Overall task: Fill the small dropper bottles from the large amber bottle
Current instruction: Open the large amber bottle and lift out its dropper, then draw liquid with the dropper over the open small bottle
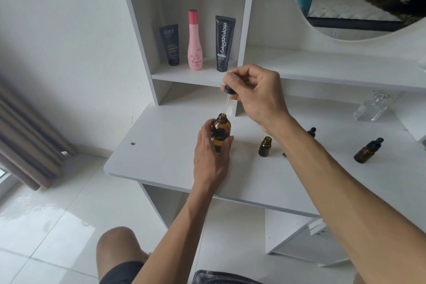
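The left hand (211, 152) wraps its fingers round the large amber bottle (221, 132), likely to steady it upright near the bench's (161, 157) left front corner. The right hand (255, 92) pinches the dropper (228, 97), its glass tip at the bottle's open mouth, probably to draw liquid. An uncapped small bottle (265, 146) waits just beside; a capped one (367, 151) stands toward the right edge.

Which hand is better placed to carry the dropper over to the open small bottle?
The right hand. It already pinches the dropper above the large amber bottle, and the open small bottle stands on its side. The left hand holds the large bottle.
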A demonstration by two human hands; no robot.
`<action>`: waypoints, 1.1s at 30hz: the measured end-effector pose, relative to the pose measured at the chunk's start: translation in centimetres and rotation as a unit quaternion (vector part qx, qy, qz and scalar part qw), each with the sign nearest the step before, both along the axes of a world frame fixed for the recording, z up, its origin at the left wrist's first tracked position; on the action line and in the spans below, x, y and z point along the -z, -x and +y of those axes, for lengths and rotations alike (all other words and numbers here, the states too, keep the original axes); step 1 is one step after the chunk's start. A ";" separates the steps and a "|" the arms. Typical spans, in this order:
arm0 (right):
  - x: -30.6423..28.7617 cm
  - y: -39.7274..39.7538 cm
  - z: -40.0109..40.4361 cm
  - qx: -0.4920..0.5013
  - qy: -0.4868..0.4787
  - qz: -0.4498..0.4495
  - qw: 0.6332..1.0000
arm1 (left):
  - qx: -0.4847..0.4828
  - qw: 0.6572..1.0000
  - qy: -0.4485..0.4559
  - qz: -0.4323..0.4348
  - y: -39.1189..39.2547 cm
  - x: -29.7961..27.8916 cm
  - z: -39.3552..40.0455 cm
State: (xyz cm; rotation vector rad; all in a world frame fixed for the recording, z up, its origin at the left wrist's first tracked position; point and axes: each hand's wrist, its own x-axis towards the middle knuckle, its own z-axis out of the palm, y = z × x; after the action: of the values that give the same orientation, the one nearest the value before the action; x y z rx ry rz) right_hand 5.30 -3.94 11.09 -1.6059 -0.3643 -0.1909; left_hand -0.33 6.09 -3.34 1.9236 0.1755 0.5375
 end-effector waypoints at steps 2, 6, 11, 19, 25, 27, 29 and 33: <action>-0.5 0.1 -0.3 -0.002 -0.022 0.001 1.000 | 0.001 1.000 -0.002 -0.002 0.0 0.0 0.0; -1.4 0.3 -1.0 0.002 -0.045 -0.005 0.999 | 0.003 1.000 0.000 0.002 -0.1 0.0 0.0; -2.2 0.3 -2.9 0.027 -0.052 -0.012 0.998 | -0.001 1.000 -0.005 0.002 -0.2 0.0 0.1; -1.0 0.8 -7.5 0.080 -0.043 -0.002 0.996 | -0.001 1.000 0.011 -0.006 -0.1 -0.2 0.0; 0.4 1.3 -9.6 0.107 -0.031 0.007 0.994 | -0.004 1.000 0.011 0.002 -0.1 -0.2 0.0; 0.8 1.4 -9.7 0.105 -0.026 0.011 0.994 | -0.006 1.000 0.010 0.003 0.0 -0.2 -0.1; 1.2 1.5 -9.6 0.103 -0.022 0.014 0.994 | -0.007 1.000 0.008 0.003 0.0 -0.2 -0.2; 1.8 1.4 -9.5 0.103 -0.016 0.024 0.994 | -0.005 1.000 0.006 0.004 0.0 -0.2 -0.2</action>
State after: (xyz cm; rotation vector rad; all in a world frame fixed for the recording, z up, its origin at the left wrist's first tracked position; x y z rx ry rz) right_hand 3.85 -13.40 9.28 -1.6132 -0.1574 -0.3131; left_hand -0.32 5.94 -3.16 1.9138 0.1936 0.5345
